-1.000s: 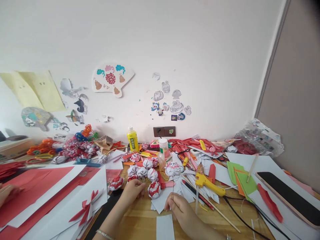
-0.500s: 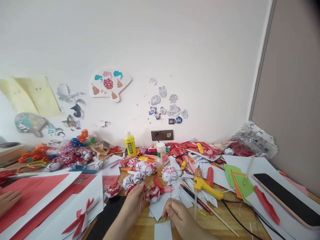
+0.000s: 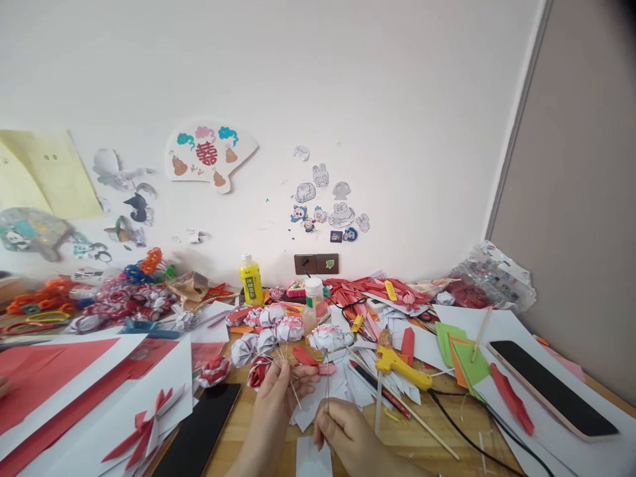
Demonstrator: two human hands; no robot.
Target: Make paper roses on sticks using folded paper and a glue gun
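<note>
My left hand (image 3: pixel 278 392) is closed around the thin stems of several folded paper flowers. Their white and red-and-white heads (image 3: pixel 289 329) stick up above the fingers. My right hand (image 3: pixel 342 427) pinches the thin stem of a pink-and-white paper flower (image 3: pixel 328 338), whose head stands upright just right of the bunch. Between and below the hands lie small white paper pieces (image 3: pixel 313 457). A red-and-white paper flower (image 3: pixel 214 372) rests on the table to the left, apart from my hands.
A yellow glue gun (image 3: pixel 403 368) with its cord lies at right, near a wooden stick (image 3: pixel 430 434) and a phone (image 3: pixel 551 387). Two bottles, one yellow (image 3: pixel 251 281), stand behind. Red paper sheets (image 3: pixel 54 371) cover the left side. Another person's fingertips (image 3: pixel 4 385) show at the left edge.
The view has shifted slightly right and down. Both hands still hold their stems; the left hand's fingers have spread a little and its flower bunch sits closer to the right hand's flower.
</note>
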